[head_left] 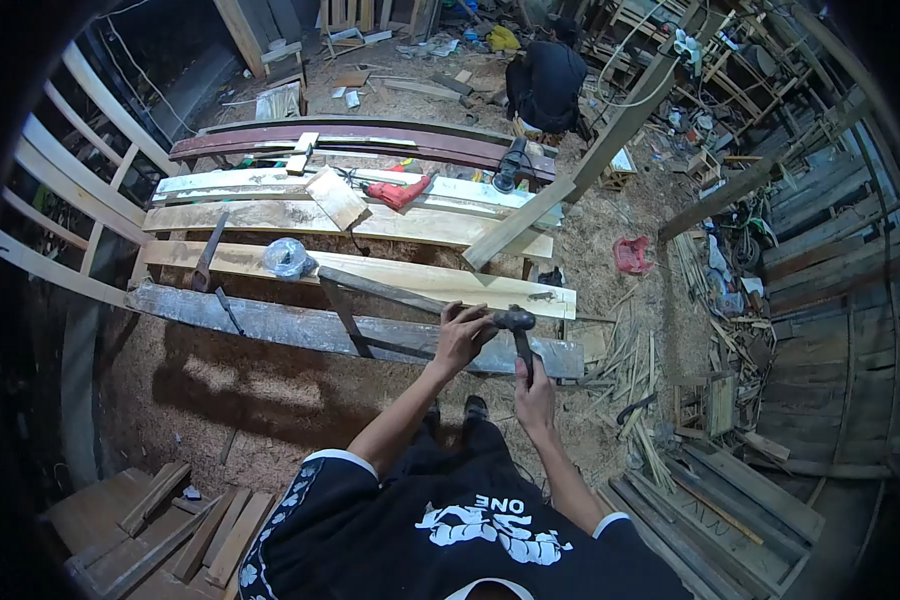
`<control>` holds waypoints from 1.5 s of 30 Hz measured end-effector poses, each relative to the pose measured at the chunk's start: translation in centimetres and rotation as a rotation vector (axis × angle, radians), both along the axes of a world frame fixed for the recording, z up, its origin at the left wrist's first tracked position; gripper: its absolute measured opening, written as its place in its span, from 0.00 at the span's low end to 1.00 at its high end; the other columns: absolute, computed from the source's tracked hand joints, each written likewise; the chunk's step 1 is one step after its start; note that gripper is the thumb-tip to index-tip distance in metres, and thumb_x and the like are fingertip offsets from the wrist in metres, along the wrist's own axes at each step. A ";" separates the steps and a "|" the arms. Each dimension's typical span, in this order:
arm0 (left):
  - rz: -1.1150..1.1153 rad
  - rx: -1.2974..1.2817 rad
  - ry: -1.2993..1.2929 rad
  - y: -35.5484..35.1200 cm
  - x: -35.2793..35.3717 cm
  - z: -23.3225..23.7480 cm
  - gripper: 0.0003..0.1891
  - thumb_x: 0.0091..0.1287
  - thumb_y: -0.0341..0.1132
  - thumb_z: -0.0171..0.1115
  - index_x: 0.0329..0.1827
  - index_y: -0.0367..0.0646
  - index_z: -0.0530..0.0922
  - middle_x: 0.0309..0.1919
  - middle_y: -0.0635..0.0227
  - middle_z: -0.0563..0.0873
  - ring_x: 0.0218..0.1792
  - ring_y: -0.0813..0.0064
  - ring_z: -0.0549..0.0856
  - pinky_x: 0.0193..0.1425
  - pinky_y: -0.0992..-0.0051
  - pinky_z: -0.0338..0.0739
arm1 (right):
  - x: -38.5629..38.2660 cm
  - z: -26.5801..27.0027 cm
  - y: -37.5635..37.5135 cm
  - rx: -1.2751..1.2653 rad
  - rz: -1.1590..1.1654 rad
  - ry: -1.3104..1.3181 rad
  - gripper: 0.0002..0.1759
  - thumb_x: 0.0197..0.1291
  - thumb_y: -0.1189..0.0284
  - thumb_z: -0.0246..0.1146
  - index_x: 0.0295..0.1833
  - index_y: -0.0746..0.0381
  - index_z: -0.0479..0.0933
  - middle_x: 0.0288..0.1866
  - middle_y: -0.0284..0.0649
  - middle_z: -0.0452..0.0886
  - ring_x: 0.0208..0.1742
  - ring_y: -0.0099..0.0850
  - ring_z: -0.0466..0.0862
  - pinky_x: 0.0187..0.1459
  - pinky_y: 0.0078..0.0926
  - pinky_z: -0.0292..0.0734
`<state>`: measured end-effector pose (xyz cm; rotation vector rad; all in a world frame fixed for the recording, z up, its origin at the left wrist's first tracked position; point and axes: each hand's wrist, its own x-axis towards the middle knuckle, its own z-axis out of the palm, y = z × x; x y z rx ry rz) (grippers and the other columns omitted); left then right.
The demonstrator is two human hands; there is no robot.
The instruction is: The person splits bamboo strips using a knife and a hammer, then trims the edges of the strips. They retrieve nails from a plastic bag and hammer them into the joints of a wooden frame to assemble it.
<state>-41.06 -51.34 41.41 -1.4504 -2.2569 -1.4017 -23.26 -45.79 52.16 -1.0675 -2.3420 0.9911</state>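
My right hand (535,398) is wrapped round the handle of a hammer (515,319), its dark head up beside my left fingers. My left hand (462,340) grips the near end of an L-shaped wooden piece (385,291). One long arm of this piece runs up and left across the planks, and a shorter arm drops from its far end. The hammer head is close to the held end; whether they touch is hard to tell. Below lie a grey plank (260,318) and a pale plank (420,275) of the workbench.
On the planks are a roll of clear tape or wrap (288,259), a handsaw (208,255), a red power drill (398,192) and a dark power tool (510,165). A slanted post (580,185) rises at right. Beyond, a person (550,85) crouches. A red basket (632,256) sits on the sawdust-covered floor.
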 end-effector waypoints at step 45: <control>-0.083 -0.175 0.068 -1.7 -0.4 0.8 0.09 0.62 0.45 0.71 0.45 0.67 0.91 0.52 0.79 0.90 0.58 0.74 0.83 0.68 0.60 0.62 | 0.7 1.8 0.3 -0.032 -0.006 -0.170 0.27 0.75 0.49 0.53 0.56 0.63 0.78 0.31 0.58 0.83 0.34 0.60 0.83 0.34 0.51 0.75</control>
